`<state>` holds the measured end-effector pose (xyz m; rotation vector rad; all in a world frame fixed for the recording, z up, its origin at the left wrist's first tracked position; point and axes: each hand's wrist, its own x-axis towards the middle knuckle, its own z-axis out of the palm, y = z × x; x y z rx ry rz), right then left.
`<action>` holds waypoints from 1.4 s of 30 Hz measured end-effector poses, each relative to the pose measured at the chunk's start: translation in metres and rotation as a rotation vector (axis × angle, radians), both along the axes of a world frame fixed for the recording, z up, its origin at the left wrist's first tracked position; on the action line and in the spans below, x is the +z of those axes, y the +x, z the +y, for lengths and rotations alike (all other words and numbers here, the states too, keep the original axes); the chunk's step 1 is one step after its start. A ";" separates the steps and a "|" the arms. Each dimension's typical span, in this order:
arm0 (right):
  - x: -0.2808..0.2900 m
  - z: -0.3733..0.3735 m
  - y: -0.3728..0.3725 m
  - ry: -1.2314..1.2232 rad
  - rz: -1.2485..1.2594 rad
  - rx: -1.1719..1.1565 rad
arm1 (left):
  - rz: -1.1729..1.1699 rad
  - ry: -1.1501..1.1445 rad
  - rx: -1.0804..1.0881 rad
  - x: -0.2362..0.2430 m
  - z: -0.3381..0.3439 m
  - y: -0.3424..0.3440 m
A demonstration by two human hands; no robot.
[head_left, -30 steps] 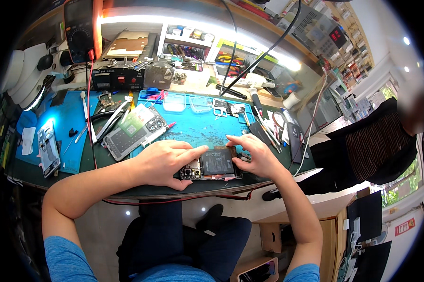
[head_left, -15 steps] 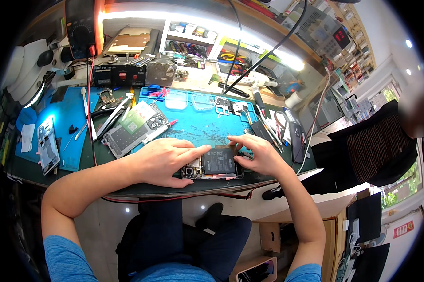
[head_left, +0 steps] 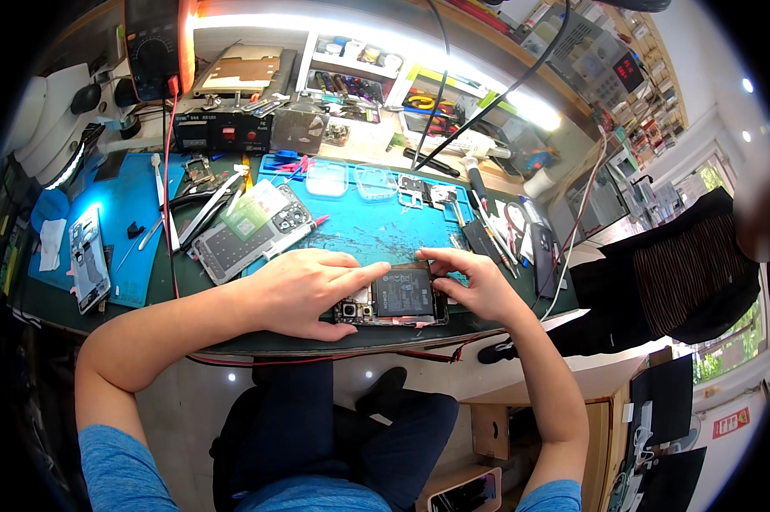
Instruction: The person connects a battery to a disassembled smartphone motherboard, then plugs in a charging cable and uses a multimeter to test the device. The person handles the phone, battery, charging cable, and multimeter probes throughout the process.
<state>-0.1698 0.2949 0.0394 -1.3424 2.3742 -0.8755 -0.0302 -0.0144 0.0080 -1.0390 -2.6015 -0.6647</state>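
Opened phone lies at six o'clock of the blue mat; our left hand holds its nine o'clock end; whether our right hand, at three o'clock, grips it, we cannot tell.

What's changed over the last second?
The right hand has drawn its thumb slightly closer to its index fingertip at the right end of the opened phone. The scene sits slightly further right in view, likely head movement. No visible grab or release; the left hand stays at the phone's left end.
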 end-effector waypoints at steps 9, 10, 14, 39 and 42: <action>-0.006 0.001 0.004 -0.057 0.027 -0.026 | 0.012 -0.010 0.004 0.000 0.001 0.000; -0.007 0.002 0.005 -0.065 0.032 -0.025 | 0.014 -0.009 0.003 0.001 0.001 0.000; -0.001 0.000 0.008 -0.038 0.120 -0.002 | 0.002 -0.007 0.004 0.000 0.000 0.000; 0.000 0.002 0.021 -0.114 0.100 -0.088 | 0.002 -0.015 0.015 0.002 0.000 0.002; 0.003 0.001 0.019 -0.075 0.162 -0.073 | 0.011 -0.011 0.014 0.002 0.001 0.002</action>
